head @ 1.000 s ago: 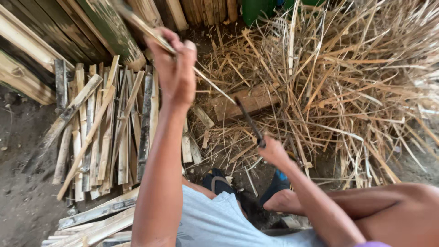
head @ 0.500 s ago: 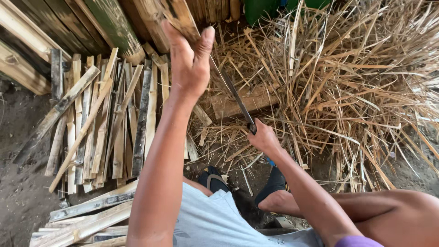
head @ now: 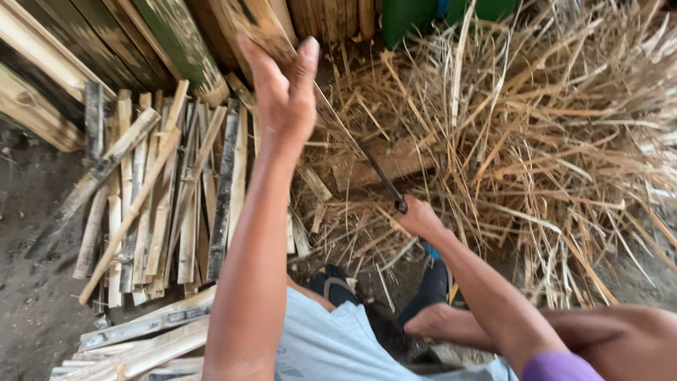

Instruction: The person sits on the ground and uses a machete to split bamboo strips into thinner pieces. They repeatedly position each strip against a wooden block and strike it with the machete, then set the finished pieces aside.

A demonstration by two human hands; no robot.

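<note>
Bamboo is the stuff of the whole scene. At the upper middle of the frame the left hand [head: 282,99] is closed on the top of a bamboo slat [head: 264,28], thumb on one side and fingers [head: 257,74] on the other, holding it upright. Lower and to the right, the right hand [head: 419,217] is clamped on the handle of a long dark knife [head: 370,166], whose blade runs up along the slat's edge as if paring or splitting it; the blade's upper part is blurred, so the exact point of contact is unclear.

As a judgement of progress, much is already done: a row of split strips [head: 162,204] lies on the dirt floor [head: 35,282] at the left, more pale slats [head: 141,335] sit at the lower left, and a deep heap of shavings [head: 550,141] fills the right. Whole bamboo lengths [head: 63,63] leaning at the upper left look unworked.
</note>
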